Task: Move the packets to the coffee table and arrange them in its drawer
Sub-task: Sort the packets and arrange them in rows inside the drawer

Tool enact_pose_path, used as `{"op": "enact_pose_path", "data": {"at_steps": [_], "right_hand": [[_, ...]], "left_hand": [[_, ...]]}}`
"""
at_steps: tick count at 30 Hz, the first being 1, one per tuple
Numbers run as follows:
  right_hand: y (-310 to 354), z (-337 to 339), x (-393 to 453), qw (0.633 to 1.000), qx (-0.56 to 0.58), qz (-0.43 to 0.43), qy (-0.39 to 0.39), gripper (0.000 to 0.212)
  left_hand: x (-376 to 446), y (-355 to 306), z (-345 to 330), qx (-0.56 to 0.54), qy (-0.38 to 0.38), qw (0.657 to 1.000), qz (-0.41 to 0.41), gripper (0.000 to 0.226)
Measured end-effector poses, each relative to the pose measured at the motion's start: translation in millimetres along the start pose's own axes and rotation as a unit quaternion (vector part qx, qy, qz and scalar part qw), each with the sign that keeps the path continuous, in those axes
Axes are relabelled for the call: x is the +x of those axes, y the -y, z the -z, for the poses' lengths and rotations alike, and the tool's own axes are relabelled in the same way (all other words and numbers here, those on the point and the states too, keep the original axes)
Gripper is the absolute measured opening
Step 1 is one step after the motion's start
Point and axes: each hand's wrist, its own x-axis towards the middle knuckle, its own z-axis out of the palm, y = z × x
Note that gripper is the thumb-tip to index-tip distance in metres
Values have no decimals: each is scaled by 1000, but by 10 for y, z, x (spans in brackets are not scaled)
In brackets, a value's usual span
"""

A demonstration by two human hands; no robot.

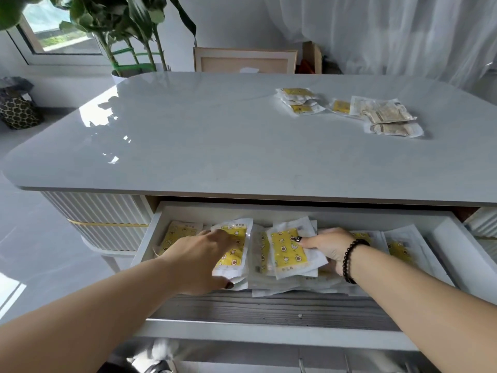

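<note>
My left hand (204, 261) grips yellow packet (233, 247) in drawer (441, 232); my right hand (329, 246) pinches star-print packet (289, 250). Right fingertips hidden underneath.

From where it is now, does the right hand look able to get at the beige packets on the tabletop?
Probably yes. The right hand grips a yellow packet in the drawer, but nothing stands between it and the beige packets.

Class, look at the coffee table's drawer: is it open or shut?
Open. The drawer is pulled out below the tabletop, its packets exposed to both hands.
</note>
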Motion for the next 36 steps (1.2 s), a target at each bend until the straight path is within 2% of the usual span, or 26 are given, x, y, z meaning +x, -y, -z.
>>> {"op": "enact_pose_path", "data": {"at_steps": [2, 4, 7, 10, 12, 14, 18, 20, 22, 26, 29, 36], "right_hand": [[-41, -84, 78, 1000, -15, -3, 2, 36], [-77, -165, 154, 997, -78, 20, 10, 46], [22, -222, 116, 981, -186, 51, 2, 45], [133, -220, 20, 950, -295, 100, -9, 24], [155, -248, -42, 930, -348, 113, -25, 39], [141, -293, -73, 910, -391, 126, -46, 45], [127, -301, -103, 899, -411, 140, -62, 34], [140, -264, -141, 908, -392, 133, -72, 44], [128, -200, -197, 906, -395, 133, -77, 43], [246, 59, -390, 883, -447, 137, -50, 22], [487, 296, -557, 886, -432, 165, -45, 22], [802, 752, -753, 913, -343, 216, -43, 13]], "left_hand": [[15, -26, -52, 28, -4, 1000, -12, 82], [29, -37, -73, 39, -9, 999, -10, 84], [64, -71, -83, 62, -1, 998, -5, 85], [97, -117, -62, 91, 10, 996, 5, 87], [100, -123, -44, 102, 10, 995, 8, 87], [98, -105, -40, 106, 8, 994, 6, 87], [102, -122, -20, 111, 9, 994, 0, 86], [92, -163, 25, 114, 9, 993, 0, 81], [71, -228, 95, 106, -9, 994, -4, 70], [27, -372, 303, 8, -106, 994, -5, 39], [57, -466, 524, -103, -203, 974, 1, 23], [423, -677, 769, -286, -287, 914, -26, 15]]}}
